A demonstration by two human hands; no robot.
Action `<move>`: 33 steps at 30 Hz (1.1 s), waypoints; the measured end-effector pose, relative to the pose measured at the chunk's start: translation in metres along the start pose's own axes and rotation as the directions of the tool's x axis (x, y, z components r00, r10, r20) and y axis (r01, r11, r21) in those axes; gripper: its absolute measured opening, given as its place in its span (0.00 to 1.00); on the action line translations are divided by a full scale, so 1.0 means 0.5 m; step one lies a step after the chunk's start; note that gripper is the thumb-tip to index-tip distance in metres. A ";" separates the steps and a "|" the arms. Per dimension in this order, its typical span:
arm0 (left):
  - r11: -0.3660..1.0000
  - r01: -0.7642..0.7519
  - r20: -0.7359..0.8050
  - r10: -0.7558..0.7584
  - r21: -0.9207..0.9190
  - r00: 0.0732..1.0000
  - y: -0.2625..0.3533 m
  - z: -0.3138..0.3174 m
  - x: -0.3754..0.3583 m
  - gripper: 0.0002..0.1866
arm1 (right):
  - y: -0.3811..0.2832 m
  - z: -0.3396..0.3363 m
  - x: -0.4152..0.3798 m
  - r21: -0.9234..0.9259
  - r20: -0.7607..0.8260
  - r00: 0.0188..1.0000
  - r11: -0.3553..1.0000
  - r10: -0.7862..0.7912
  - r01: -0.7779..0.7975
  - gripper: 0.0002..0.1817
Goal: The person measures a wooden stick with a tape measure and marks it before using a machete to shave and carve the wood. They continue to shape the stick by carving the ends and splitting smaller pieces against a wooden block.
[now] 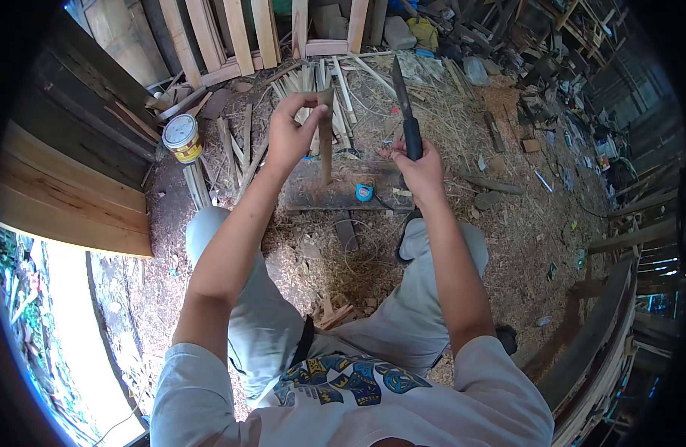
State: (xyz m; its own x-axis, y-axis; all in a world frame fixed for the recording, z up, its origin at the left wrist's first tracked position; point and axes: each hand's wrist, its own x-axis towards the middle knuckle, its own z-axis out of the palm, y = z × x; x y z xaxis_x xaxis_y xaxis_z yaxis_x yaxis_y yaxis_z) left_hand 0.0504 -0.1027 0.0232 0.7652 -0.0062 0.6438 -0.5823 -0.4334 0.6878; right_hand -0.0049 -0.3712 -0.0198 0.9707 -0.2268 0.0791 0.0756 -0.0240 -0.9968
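My left hand point(292, 135) pinches the top of a bamboo piece point(326, 153), which stands upright with its lower end at a low wooden block point(306, 197). In my right hand point(423, 175) is a knife point(411, 135), gripped by its black handle, its dark blade pointing up and away from me. The blade is apart from the bamboo piece. A blue tape measure point(364, 192) lies on the block between my hands.
Thin wood strips point(343, 93) lie scattered beyond the block, among shavings on the ground. A paint bucket point(181, 138) stands at the left. Planks point(265, 33) lean at the back, and a curved wooden board point(75, 194) borders the left side.
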 end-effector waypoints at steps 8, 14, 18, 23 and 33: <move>0.997 0.073 -0.046 -0.073 -0.004 0.996 -0.002 0.016 -0.016 0.11 | 0.007 0.013 -0.009 -0.050 0.041 0.999 0.999 0.008 -0.006 0.12; 0.996 0.078 -0.063 -0.074 0.048 0.995 -0.003 0.019 -0.015 0.11 | 0.000 0.017 -0.010 -0.069 0.056 0.998 0.997 -0.014 0.017 0.11; 0.989 0.069 -0.088 -0.058 0.127 0.994 0.006 0.008 -0.008 0.14 | -0.019 0.022 -0.016 -0.068 0.045 0.995 0.994 0.084 -0.080 0.11; 0.976 0.128 -0.022 -0.126 0.174 0.992 0.037 -0.024 0.009 0.18 | -0.022 0.023 -0.020 0.103 0.057 0.993 0.989 0.101 -0.106 0.13; 0.903 0.043 0.090 -0.091 0.428 0.992 0.069 -0.087 0.020 0.14 | -0.054 0.053 -0.066 0.171 0.089 0.996 0.985 0.001 -0.016 0.12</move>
State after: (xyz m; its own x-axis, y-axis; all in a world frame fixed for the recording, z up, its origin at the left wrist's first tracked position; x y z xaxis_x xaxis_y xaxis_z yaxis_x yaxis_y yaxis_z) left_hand 0.0258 -0.0785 0.0681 0.8365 -0.0484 0.5458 -0.3745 -0.7776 0.5051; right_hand -0.0328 -0.3373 0.0043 0.9872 -0.1394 0.0775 0.0979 0.1463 -0.9844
